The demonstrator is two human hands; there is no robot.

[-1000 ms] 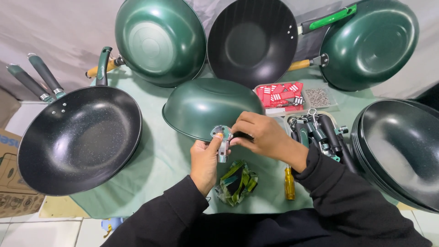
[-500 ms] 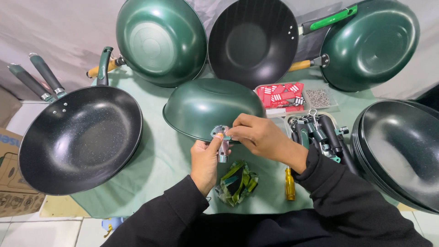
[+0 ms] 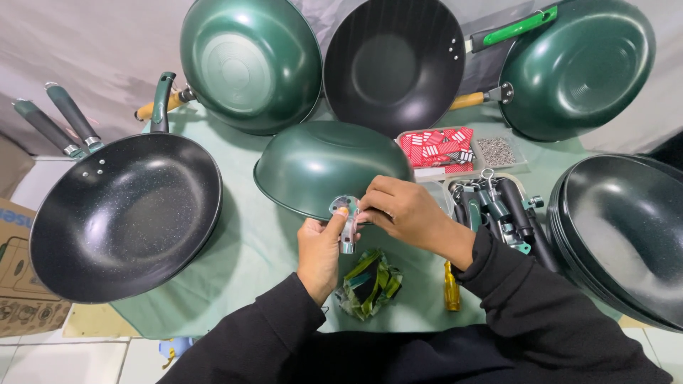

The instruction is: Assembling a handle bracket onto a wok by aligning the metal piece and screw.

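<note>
A green wok body (image 3: 327, 165) lies upside down on the pale green cloth, without a handle. At its near rim my left hand (image 3: 319, 252) grips a small silver metal handle bracket (image 3: 346, 217) against the edge. My right hand (image 3: 400, 210) pinches the top of the same bracket with fingertips; whether a screw sits between them is hidden. Just below the hands lies a crumpled pile of green and black wrappers (image 3: 368, 283). A yellow-handled screwdriver (image 3: 452, 287) lies on the cloth beside my right forearm.
A black speckled pan (image 3: 124, 213) sits left; green woks (image 3: 249, 60) (image 3: 580, 67) and a black wok (image 3: 395, 60) lean at the back. Stacked black woks (image 3: 626, 235) stand right. A tray of red packets and screws (image 3: 462, 148) and loose green-black handles (image 3: 501, 206) lie between.
My right hand's fingers have shifted slightly on the bracket at the wok's rim. The left hand and the wok have stayed in place.
</note>
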